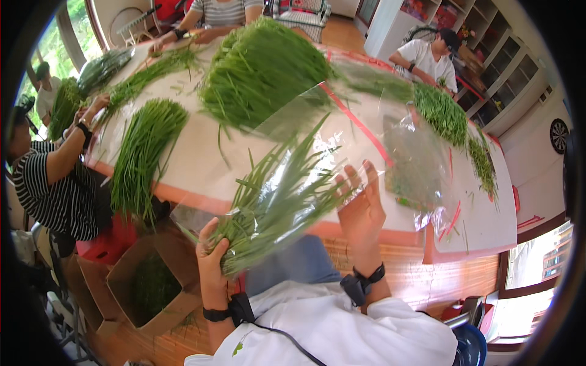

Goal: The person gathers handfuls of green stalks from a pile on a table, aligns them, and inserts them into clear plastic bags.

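My left hand (212, 251) is closed round the lower end of a bunch of garlic chives (268, 204). A clear plastic bag (302, 158) lies about the bunch, and the chives' leaf tips point up and to the right. My right hand (361, 207) is raised at the bag's right side beside the leaf tips, fingers stretched out and apart. It seems to touch the film; the glare makes contact hard to judge. Beyond, a large heap of garlic chives (262, 73) rests on the white-covered table (201, 149). A smaller pile of chives (146, 149) hangs over the table's near left edge.
Flat clear bags (421, 165) lie at the right of the table, near more greens (439, 113). Open cardboard boxes (146, 283) stand on the floor at lower left, one with greens inside. People work at the left (55, 177), far side (223, 13) and right (430, 61).
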